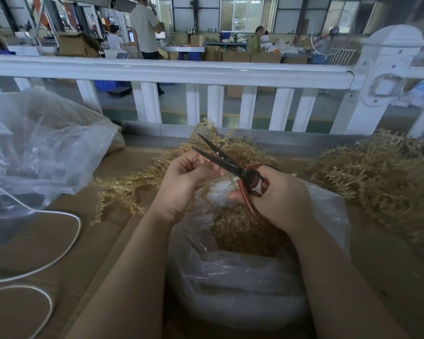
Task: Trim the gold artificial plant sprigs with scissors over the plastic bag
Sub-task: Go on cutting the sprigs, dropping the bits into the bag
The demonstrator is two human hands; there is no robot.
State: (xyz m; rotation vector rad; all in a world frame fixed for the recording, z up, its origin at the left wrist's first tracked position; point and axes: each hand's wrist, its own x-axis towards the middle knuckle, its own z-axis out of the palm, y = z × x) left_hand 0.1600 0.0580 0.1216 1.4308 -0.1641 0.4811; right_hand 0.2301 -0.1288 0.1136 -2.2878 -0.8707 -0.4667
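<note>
I see the right hand (283, 194) gripping the scissors (230, 165) (blades parted), the left hand (184, 182) pinching a gold sprig (132, 189) between them, above the plastic bag (242, 272) of trimmings.

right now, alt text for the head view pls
A person's right hand holds open red-handled scissors while the left hand pinches a gold sprig above an open plastic bag of gold trimmings. A white fence stands behind.

We see dark matt metal scissors with glossy red handles (233, 165), a crinkled clear plastic bag (230, 277) and bristly gold plastic sprigs (125, 189).
</note>
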